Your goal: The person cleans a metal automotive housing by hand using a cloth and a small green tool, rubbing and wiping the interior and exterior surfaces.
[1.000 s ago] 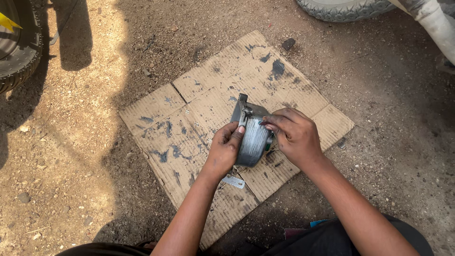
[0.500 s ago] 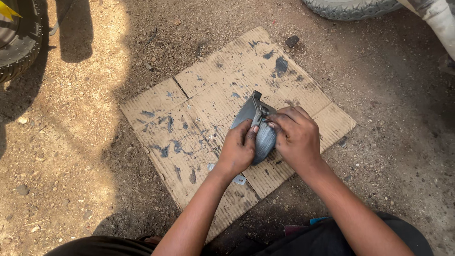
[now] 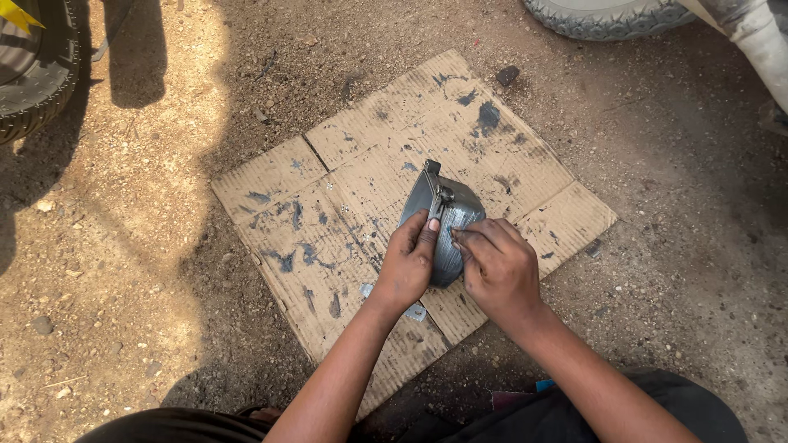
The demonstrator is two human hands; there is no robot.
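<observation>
A grey, dull-metal curved part (image 3: 447, 215) with a small bracket at its top end rests on a flattened sheet of cardboard (image 3: 328, 213) stained with dark blue-grey paint. My left hand (image 3: 408, 267) grips the part from its left side, fingers on its edge. My right hand (image 3: 499, 267) presses on the part's lower right face with its fingertips; whether it holds something small against the metal is hidden. A small pale scrap (image 3: 414, 311) lies on the cardboard just under my left wrist.
The cardboard lies on bare sandy, stony ground. A knobby tyre (image 3: 33, 74) stands at the far left, another tyre (image 3: 603, 16) at the top edge. A dark stone (image 3: 507, 75) sits by the cardboard's top corner. My dark-clothed legs fill the bottom.
The part has been turned and tilted a little, its bracket end now pointing up and to the left. Both hands have stayed on it and shifted their hold slightly.
</observation>
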